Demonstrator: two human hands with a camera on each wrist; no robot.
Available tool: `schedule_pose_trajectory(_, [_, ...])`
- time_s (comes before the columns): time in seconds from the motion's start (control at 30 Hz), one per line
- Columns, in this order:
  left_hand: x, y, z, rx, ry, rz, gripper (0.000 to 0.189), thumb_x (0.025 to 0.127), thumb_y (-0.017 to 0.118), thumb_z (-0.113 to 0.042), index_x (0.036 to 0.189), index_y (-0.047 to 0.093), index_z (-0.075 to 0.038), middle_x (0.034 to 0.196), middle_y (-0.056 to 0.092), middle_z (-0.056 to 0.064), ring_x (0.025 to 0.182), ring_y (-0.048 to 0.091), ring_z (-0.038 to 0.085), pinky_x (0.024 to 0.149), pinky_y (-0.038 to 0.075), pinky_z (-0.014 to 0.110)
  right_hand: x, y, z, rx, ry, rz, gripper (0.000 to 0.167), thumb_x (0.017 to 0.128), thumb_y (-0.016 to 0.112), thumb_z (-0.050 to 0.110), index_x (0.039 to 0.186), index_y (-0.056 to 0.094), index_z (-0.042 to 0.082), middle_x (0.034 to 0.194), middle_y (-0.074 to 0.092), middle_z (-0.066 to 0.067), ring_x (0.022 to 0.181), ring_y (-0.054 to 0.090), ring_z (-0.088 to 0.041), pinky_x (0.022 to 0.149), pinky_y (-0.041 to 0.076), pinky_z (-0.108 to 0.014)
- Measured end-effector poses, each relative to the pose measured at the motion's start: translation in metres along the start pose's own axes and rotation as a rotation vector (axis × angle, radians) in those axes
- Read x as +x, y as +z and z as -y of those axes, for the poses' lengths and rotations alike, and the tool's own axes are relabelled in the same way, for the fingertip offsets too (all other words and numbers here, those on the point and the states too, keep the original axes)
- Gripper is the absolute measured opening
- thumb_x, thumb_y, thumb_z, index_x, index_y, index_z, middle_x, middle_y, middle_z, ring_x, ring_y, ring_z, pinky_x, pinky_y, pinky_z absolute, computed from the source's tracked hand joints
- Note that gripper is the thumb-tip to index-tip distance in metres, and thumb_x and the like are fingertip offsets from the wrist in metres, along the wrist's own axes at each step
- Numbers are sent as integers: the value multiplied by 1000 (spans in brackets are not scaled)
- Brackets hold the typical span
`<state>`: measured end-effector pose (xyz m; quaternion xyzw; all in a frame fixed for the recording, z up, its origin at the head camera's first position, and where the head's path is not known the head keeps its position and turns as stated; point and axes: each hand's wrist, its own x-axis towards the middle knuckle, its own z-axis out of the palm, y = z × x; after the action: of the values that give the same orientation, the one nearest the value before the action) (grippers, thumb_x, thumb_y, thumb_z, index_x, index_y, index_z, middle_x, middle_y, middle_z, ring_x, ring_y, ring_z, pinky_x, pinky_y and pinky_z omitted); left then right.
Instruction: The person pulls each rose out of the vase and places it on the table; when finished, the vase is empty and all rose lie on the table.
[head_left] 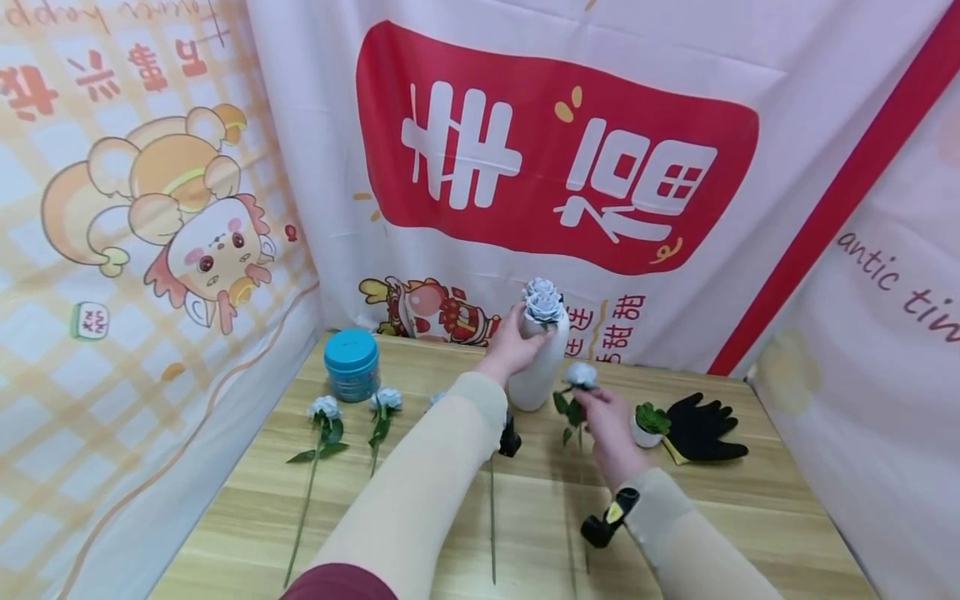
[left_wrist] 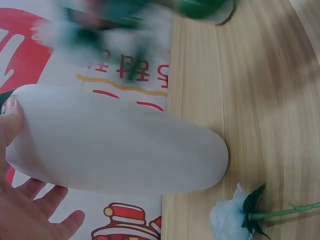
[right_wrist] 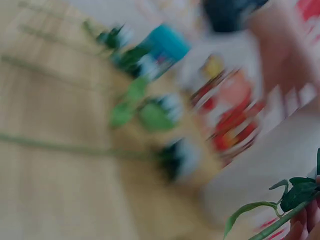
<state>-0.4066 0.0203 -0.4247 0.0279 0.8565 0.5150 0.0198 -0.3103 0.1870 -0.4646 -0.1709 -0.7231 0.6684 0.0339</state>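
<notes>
Near the back of the table stands a white vase, upright, with pale blue roses at its mouth. My left hand grips the vase near its top, thumb on one side and fingers round the other. To the right of the vase, my right hand pinches the stem of another pale blue rose just under its bloom. Its green leaves and long stem hang below the hand. In the right wrist view the held stem shows at the lower right, with the fingers partly cut off.
Pale blue roses lie on the left, one by another; my left arm partly covers more. Behind them stands a blue-lidded jar. A small potted plant and a black glove are at right. Printed cloth hangs behind.
</notes>
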Motion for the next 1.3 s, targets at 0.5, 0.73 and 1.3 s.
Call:
schedule_pose_trajectory(0.5, [0, -1, 2, 7, -11, 0, 78, 91, 69, -47, 155, 26, -34, 157, 33, 0, 139, 36, 29, 106, 37, 53, 13, 20, -89, -58, 227, 65, 24, 94, 65, 12, 110, 65, -6, 115, 63, -18, 94, 58, -25, 77, 49, -34])
schedule_pose_trajectory(0.73, [-8, -6, -2, -17, 7, 12, 77, 91, 68, -49, 154, 27, -36, 157, 33, -1, 140, 35, 30, 106, 36, 56, 18, 13, -93, -80, 291, 131, 21, 93, 64, 13, 104, 62, -4, 81, 63, -8, 68, 59, -18, 60, 49, -29])
schedule_pose_trajectory(1.3, [-15, -6, -4, -7, 14, -14, 80, 90, 68, -51, 156, 26, -33, 157, 33, 3, 139, 36, 31, 105, 37, 55, 18, 23, 8, -95, -263, -142, 34, 92, 65, 21, 118, 54, 3, 112, 53, -12, 102, 50, -27, 88, 44, -41])
